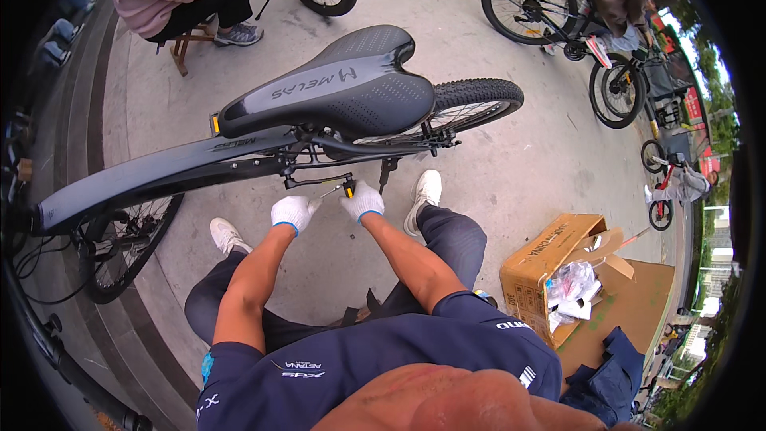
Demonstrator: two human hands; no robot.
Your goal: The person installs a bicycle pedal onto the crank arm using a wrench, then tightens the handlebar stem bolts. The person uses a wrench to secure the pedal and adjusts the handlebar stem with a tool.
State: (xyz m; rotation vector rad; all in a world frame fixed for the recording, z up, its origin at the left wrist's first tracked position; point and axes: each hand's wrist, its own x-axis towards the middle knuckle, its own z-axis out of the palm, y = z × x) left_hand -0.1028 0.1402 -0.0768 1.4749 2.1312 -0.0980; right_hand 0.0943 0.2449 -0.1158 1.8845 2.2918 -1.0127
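A bicycle with a grey frame (159,174) and a wide black saddle (335,84) stands across in front of me. My left hand (295,212), in a white knit glove, is closed round a thin silver metal tool (325,191) that reaches toward the pedal. White-gloved as well, my right hand (364,200) grips the black pedal (349,187) with its yellow reflector, at the end of the crank arm (317,180). The fingers of both hands are partly hidden, and the tool's tip is too small to make out.
An opened cardboard box (531,275) with clear plastic wrapping stands at right, beside dark blue cloth (614,379). A person on a low wooden stool (182,52) sits at far left by another bicycle. More bicycles (531,4) and people are at far right. Stone steps (96,112) run along the left.
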